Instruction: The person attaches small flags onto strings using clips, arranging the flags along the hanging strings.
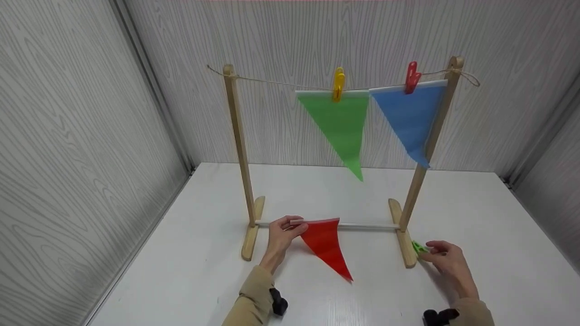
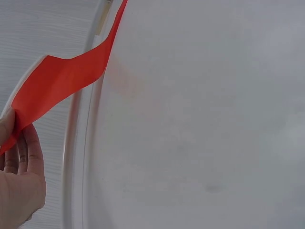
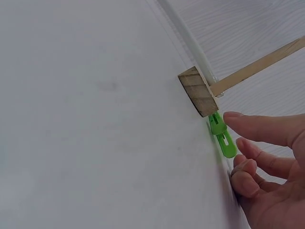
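Note:
My left hand (image 1: 282,234) pinches a red triangular pennant (image 1: 324,240) at the left end of its pale top edge. The pennant's point hangs down to the right, and the left wrist view shows its cloth curving away from the thumb and fingers. At the right foot of a wooden stand, my right hand (image 1: 449,262) is beside a green clothespin (image 3: 224,136) on the table. In the right wrist view its thumb and fingers are parted around the clip's near end, fingertips very close to it; contact is hard to tell.
A string (image 1: 272,82) runs between two wooden posts (image 1: 240,145). On it hang a green pennant (image 1: 342,122) under a yellow clothespin (image 1: 338,83) and a blue pennant (image 1: 410,113) under a red clothespin (image 1: 412,78). A white crossbar (image 1: 367,226) joins the feet on the white table (image 1: 190,271).

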Demonstrator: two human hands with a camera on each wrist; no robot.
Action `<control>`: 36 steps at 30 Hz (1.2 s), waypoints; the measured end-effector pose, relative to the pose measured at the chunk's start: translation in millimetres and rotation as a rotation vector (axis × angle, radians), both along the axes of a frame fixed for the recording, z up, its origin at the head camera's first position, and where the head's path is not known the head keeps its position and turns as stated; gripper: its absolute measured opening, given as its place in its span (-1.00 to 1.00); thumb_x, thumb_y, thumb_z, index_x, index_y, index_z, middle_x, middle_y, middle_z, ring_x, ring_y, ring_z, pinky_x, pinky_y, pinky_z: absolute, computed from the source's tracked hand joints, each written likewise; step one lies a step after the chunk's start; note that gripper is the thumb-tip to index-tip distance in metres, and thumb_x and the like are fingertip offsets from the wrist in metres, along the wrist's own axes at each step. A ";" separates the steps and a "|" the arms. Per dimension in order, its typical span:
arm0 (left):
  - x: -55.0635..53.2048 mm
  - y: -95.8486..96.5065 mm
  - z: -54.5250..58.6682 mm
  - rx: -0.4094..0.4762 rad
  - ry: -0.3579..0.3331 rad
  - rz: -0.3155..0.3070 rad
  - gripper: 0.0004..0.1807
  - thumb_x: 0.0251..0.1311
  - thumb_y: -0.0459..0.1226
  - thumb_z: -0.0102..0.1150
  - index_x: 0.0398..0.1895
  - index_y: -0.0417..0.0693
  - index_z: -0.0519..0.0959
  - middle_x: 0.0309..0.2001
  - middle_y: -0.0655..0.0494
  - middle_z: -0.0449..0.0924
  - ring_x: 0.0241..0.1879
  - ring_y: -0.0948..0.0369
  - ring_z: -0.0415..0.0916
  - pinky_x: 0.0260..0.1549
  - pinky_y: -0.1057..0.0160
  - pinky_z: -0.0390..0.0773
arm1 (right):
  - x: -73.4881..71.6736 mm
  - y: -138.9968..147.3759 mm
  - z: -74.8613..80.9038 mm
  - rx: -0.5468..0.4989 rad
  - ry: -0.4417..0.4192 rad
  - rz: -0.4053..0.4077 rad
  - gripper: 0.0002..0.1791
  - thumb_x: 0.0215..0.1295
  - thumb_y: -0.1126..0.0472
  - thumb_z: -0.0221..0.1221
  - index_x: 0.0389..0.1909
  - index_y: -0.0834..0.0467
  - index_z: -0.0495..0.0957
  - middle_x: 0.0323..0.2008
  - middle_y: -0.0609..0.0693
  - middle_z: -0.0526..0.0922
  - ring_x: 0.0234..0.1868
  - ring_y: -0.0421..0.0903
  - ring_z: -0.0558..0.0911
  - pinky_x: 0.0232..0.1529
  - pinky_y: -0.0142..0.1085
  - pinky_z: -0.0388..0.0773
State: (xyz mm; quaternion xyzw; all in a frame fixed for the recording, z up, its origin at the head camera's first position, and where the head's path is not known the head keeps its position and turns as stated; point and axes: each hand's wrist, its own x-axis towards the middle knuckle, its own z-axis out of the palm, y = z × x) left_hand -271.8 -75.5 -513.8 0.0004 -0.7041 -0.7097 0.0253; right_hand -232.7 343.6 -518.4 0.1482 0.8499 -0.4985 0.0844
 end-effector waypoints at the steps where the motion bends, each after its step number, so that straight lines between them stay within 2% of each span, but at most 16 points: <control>1: 0.0 -0.2 -0.3 -0.002 -0.001 -0.002 -0.60 0.23 -0.25 0.38 0.06 -0.33 0.62 -0.07 -0.17 0.75 -0.13 0.15 0.71 0.04 0.11 0.71 | -0.2 -0.1 0.0 0.004 -0.004 0.002 -0.29 0.22 0.12 0.37 0.28 0.40 0.36 -0.14 0.05 0.51 -0.16 -0.09 0.44 -0.27 -0.37 0.48; 4: 0.3 -1.0 -1.2 -0.007 0.002 -0.003 -0.60 0.24 -0.26 0.37 0.06 -0.33 0.61 -0.07 -0.17 0.75 -0.13 0.16 0.70 0.03 0.11 0.71 | -0.6 -0.9 0.4 0.021 -0.008 0.016 -0.28 0.20 0.15 0.38 0.27 0.42 0.36 -0.14 0.07 0.51 -0.14 -0.06 0.43 -0.27 -0.37 0.47; 10: 1.0 -1.3 1.0 0.008 -0.012 0.005 -0.62 0.23 -0.24 0.39 0.04 -0.27 0.63 -0.04 -0.16 0.75 -0.11 0.15 0.71 0.05 0.13 0.70 | -1.3 -3.3 1.8 0.121 0.022 0.051 -0.30 0.16 0.19 0.37 0.23 0.48 0.38 -0.10 0.18 0.52 -0.09 0.01 0.46 -0.23 -0.36 0.41; 16: -1.4 -1.3 -0.9 0.027 -0.026 0.007 -0.61 0.19 -0.26 0.41 0.03 -0.31 0.63 -0.09 -0.13 0.77 -0.17 0.18 0.71 0.01 0.18 0.71 | -1.1 -3.2 1.1 0.176 0.071 0.090 -0.35 0.15 0.22 0.36 0.16 0.53 0.41 -0.13 0.24 0.58 -0.15 -0.02 0.50 -0.27 -0.37 0.44; 20: -1.8 -1.8 -0.9 0.045 -0.019 0.003 -0.59 0.17 -0.29 0.42 0.02 -0.37 0.61 -0.13 -0.11 0.77 -0.21 0.21 0.70 -0.04 0.22 0.72 | -1.0 -2.7 0.5 0.197 0.099 0.100 -0.40 0.16 0.25 0.34 0.13 0.54 0.45 -0.16 0.25 0.63 -0.20 -0.07 0.54 -0.30 -0.38 0.46; 25: -1.5 -2.2 -1.3 0.043 -0.011 0.002 -0.59 0.17 -0.29 0.42 0.02 -0.37 0.61 -0.11 -0.13 0.77 -0.19 0.20 0.71 -0.04 0.21 0.72 | -0.1 -4.3 1.0 0.183 0.092 0.076 -0.41 0.16 0.26 0.32 0.13 0.54 0.44 -0.18 0.23 0.62 -0.21 -0.06 0.54 -0.33 -0.38 0.47; 30: -1.9 -2.9 0.3 0.049 -0.023 0.014 -0.63 0.18 -0.28 0.43 -0.01 -0.30 0.64 -0.11 -0.11 0.77 -0.17 0.19 0.71 -0.01 0.20 0.72 | 1.5 -7.1 0.7 0.171 0.113 0.041 -0.46 0.22 0.28 0.27 0.14 0.52 0.44 -0.12 0.29 0.63 -0.17 -0.01 0.56 -0.33 -0.41 0.47; 36: -1.0 -4.1 2.0 0.064 -0.018 0.014 -0.61 0.18 -0.26 0.42 0.00 -0.32 0.63 -0.11 -0.11 0.77 -0.18 0.19 0.71 -0.01 0.19 0.72 | 2.5 -10.0 0.8 0.171 0.136 0.037 -0.49 0.38 0.27 0.15 0.23 0.51 0.37 0.09 0.47 0.52 -0.03 0.15 0.61 -0.35 -0.39 0.53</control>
